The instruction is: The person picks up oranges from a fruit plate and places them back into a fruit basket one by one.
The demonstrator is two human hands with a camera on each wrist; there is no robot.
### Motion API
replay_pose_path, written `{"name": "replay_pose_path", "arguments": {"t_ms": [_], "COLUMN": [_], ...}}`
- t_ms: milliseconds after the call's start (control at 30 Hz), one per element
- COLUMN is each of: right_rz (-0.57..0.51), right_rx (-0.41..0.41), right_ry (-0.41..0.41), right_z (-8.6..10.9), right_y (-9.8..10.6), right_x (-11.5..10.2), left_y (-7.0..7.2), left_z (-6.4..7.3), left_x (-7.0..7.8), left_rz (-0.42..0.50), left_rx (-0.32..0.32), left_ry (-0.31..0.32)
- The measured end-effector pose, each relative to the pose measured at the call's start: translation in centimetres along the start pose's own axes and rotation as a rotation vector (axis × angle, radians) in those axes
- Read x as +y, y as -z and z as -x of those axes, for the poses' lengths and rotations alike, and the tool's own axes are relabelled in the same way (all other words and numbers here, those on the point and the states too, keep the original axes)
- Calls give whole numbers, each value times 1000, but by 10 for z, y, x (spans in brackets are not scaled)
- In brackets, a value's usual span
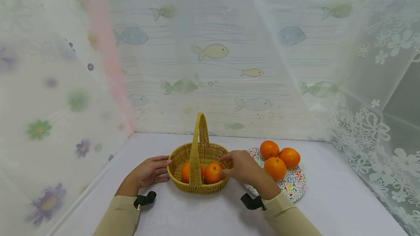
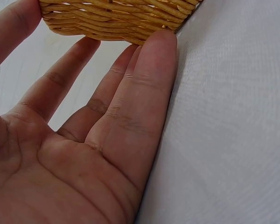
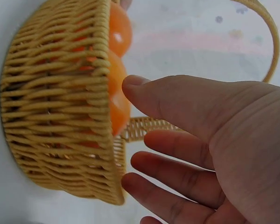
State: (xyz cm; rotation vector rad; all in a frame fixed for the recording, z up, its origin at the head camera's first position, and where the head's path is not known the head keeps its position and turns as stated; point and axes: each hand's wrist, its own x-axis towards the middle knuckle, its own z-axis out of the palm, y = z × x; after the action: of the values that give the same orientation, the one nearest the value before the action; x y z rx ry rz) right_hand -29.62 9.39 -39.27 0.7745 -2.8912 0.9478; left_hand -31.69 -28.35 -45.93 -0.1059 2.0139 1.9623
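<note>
A yellow wicker basket with a tall arched handle stands on the table, with two oranges in it: a left orange partly behind the handle and a right orange. My left hand is at the basket's left side, its fairly straight fingers touching the wicker wall. Over the right rim reaches my right hand, thumb tip right by the right orange. In the right wrist view this hand's fingers are spread and loosely bent, with nothing gripped between them and the thumb.
Right of the basket, a round plate with a colourful pattern carries three more oranges. The white-covered table ends at a fish-print curtain behind. Sheer floral drapes hang along both sides.
</note>
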Motion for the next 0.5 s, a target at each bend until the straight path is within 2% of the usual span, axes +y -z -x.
{"name": "replay_pose_path", "arguments": {"t_ms": [167, 333, 500], "right_rz": [12, 56, 41], "right_rx": [34, 62, 75], "right_ry": [-6, -55, -81], "right_z": [1, 0, 0], "right_y": [8, 14, 22], "right_x": [3, 8, 12], "left_y": [1, 1, 2], "left_z": [0, 0, 0], "left_x": [0, 0, -1], "left_rz": [-7, -6, -5], "left_rx": [-10, -21, -27], "left_ry": [-4, -5, -14]}}
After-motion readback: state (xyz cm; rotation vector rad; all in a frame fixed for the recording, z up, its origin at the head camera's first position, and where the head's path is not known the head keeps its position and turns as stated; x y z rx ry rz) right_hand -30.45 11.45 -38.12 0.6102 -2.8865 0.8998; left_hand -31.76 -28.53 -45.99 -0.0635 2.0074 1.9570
